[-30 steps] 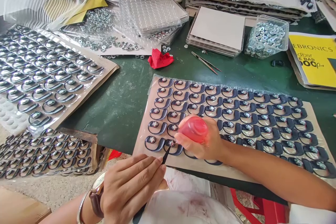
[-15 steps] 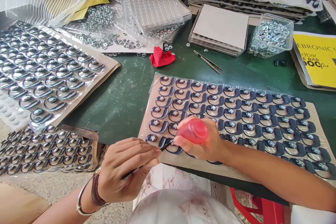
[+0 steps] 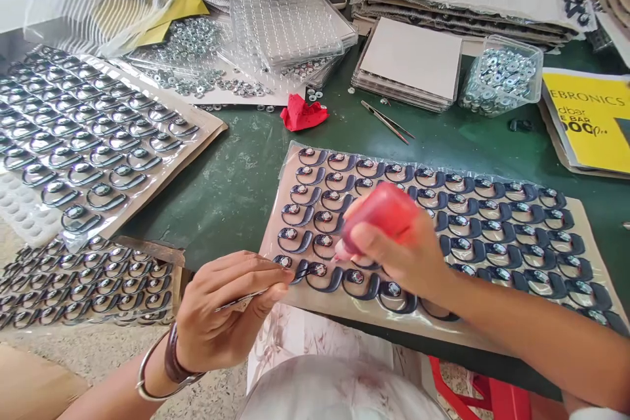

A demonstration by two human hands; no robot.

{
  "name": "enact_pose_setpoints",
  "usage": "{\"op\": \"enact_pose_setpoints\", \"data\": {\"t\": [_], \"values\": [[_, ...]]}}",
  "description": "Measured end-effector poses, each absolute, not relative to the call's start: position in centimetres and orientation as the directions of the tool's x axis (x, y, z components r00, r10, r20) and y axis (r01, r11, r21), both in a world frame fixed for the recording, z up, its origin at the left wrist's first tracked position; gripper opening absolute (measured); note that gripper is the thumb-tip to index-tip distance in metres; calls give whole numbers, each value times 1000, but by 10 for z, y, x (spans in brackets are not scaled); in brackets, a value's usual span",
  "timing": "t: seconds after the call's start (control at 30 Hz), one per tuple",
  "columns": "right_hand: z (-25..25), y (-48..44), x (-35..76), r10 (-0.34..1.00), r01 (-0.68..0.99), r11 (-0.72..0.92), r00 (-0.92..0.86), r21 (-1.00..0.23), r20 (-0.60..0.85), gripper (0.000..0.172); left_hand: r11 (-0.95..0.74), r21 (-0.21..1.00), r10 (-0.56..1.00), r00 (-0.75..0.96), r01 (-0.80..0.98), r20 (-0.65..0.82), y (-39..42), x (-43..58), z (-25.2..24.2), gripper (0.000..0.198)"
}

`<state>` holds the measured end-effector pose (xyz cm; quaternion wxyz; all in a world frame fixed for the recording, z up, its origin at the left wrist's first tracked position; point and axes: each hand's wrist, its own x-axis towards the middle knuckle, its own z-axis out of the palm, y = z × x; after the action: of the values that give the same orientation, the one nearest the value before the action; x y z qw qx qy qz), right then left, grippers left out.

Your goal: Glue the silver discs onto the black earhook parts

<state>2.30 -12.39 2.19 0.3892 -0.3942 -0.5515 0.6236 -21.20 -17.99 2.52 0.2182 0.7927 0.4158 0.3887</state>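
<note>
My left hand [image 3: 236, 312] pinches a thin dark tool, perhaps tweezers, whose tip reaches the lower left corner of a card sheet [image 3: 290, 285]. Rows of dark curved pieces with shiny round centres [image 3: 317, 269] lie on that sheet under clear film. Above its lower left part, my right hand [image 3: 408, 256] is wrapped round a red squeeze bottle [image 3: 386, 213]. The bottle tilts, and its pale nozzle points down at the lower row near the tool's tip. The bottle and hand hide several pieces behind them.
Similar sheets [image 3: 162, 164] lie at the left. Behind are a red cloth [image 3: 302, 113], metal tweezers [image 3: 388, 123], stacked clear trays [image 3: 295, 26], a white-topped stack [image 3: 411, 56], a clear box of metal rings [image 3: 504, 75] and a yellow booklet [image 3: 590, 121].
My right hand and the red bottle have moved up and to the right, uncovering pieces in the lower row. My left hand has shifted slightly left, still pinching the tool.
</note>
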Motion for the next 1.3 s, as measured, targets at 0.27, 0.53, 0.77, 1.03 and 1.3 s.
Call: {"op": "enact_pose_setpoints", "data": {"t": [0.27, 0.53, 0.77, 1.03, 1.3], "values": [[23, -51, 54, 911, -353, -411, -141, -840, -387, 55, -790, 375, 613, 617, 484, 493, -119, -179, 29, 27], [-2, 1, 84, 996, 53, 43, -77, -998, 39, 33, -880, 114, 448, 726, 461, 522, -57, -151, 18, 30], [-23, 14, 79, 970, 129, 187, -183, -974, 162, 22, -881, 111, 444, 725, 459, 527, -47, -142, 3, 34], [-30, 10, 79, 962, 210, 191, -233, -959, 141, 24, -911, -49, 331, 799, 409, 502, -56, -130, 1, 33], [-28, 10, 79, 944, 307, 303, -226, -902, 240, 23, -909, -65, 330, 807, 411, 490, -56, -127, 3, 33]]}}
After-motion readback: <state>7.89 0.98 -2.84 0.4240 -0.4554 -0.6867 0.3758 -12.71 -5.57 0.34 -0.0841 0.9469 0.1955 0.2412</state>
